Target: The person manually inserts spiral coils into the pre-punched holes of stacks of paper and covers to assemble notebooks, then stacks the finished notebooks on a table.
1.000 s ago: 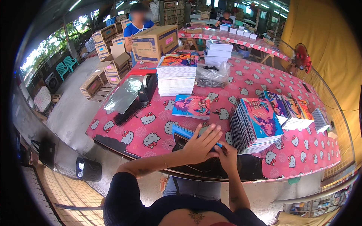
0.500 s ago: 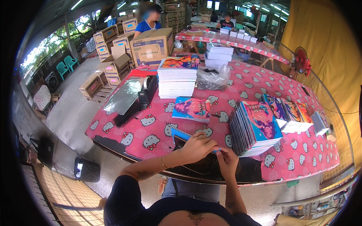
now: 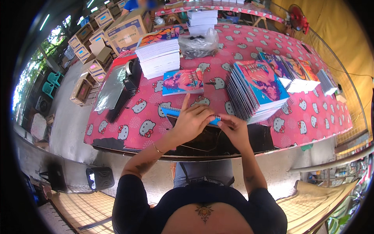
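Left grip [image 3: 191, 121] overlies blue notebook [image 3: 170, 111], right grip [image 3: 236, 132] at its end.

Strong daylight reaches you from the left, where the foliage [image 3: 28, 74] washes out almost white; a tube light [image 3: 44, 22] glows above it. Glare whitens the clear plastic sheet [image 3: 111, 89] on your counter [image 3: 249, 50]. Your lens bends the counter's edges and blackens the corners, and the far left rim seems smeared, probably soft focus.
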Demonstrator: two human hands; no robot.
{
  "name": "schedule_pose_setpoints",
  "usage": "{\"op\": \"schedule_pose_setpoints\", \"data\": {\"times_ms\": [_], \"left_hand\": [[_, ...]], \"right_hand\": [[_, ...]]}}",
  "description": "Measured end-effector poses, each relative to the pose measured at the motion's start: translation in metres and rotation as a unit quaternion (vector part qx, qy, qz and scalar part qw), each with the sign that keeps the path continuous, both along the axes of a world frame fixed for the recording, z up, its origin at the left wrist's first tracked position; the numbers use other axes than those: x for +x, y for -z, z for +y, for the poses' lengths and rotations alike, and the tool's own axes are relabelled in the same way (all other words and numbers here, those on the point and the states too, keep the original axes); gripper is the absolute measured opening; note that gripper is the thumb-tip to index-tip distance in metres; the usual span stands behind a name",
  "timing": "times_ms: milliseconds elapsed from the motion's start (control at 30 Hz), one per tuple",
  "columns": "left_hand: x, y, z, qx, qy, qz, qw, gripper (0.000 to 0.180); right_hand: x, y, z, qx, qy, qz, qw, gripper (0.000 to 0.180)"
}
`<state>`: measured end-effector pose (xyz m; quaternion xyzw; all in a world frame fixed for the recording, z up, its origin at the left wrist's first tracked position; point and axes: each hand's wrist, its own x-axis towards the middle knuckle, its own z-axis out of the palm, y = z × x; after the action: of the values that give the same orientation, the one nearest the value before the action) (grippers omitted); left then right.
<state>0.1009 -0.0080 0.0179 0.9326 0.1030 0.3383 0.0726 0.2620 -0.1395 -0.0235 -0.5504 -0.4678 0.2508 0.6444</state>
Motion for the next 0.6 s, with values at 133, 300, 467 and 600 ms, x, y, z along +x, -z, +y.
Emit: {"op": "schedule_pose_setpoints", "data": {"times_ms": [133,300,467,600], "left_hand": [[0.004,0.003,0.003,0.001,0.026,-0.039,0.999,0.012],[0.001,0.006,0.005,0.001,0.024,-0.014,1.0,0.013],[-0.002,0.0,-0.015,0.007,-0.009,0.003,1.0,0.024],[-0.016,-0.039,0.002,0.016,-0.015,0.062,0.998,0.028]], "right_hand": [[0.027,-0.023,0.005,-0.057,-0.081,-0.091,0.991,0.017],[0.039,-0.046,0.016,-0.044,-0.131,-0.195,0.971,0.01],[0.004,-0.033,0.022,-0.014,0.069,-0.335,0.94,0.015],[0.008,-0.046,0.002,0.021,0.017,-0.201,0.979,0.015]]}}
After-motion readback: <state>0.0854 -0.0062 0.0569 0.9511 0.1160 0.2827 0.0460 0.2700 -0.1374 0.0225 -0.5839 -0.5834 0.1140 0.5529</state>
